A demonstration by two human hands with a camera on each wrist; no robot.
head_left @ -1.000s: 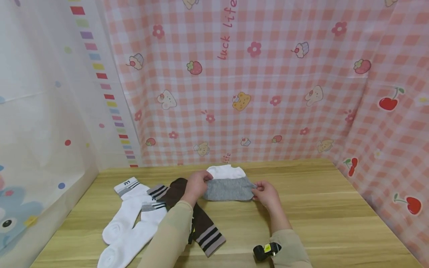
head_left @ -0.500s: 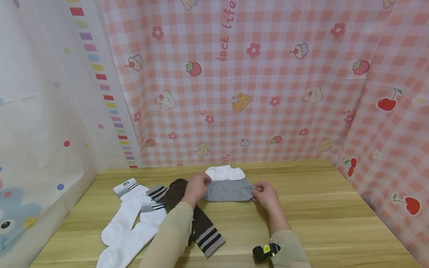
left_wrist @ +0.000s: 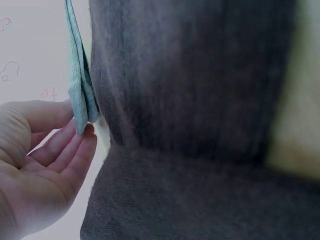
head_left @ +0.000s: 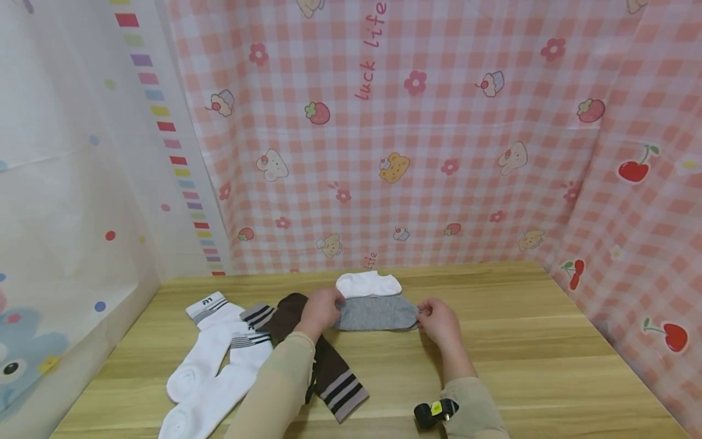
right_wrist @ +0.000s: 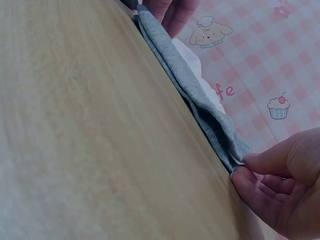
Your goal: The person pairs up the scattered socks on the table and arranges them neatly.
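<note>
A grey ankle sock (head_left: 375, 313) lies flat on the wooden table, stretched between both hands. At its left end my left hand (head_left: 321, 312) pinches it with thumb and fingers; the left wrist view shows that hand (left_wrist: 47, 165) on the layered edge of the sock (left_wrist: 80, 95). My right hand (head_left: 440, 322) pinches the right end, and the right wrist view has thumb and index fingertip meeting there on the sock (right_wrist: 200, 107). Just behind the grey sock is a white low-cut sock (head_left: 368, 284), partly covered along its near side.
Left of the hands lie brown socks (head_left: 334, 366) with striped cuffs, partly under the left forearm. Two white crew socks (head_left: 200, 353) with black-striped cuffs lie farther left. A pink checked curtain (head_left: 395, 134) hangs behind the table (head_left: 526, 341).
The grey sock's far edge has come slightly nearer, so a little more of the white sock shows. My right hand has shifted slightly right with its end. Both hands keep their pinch.
</note>
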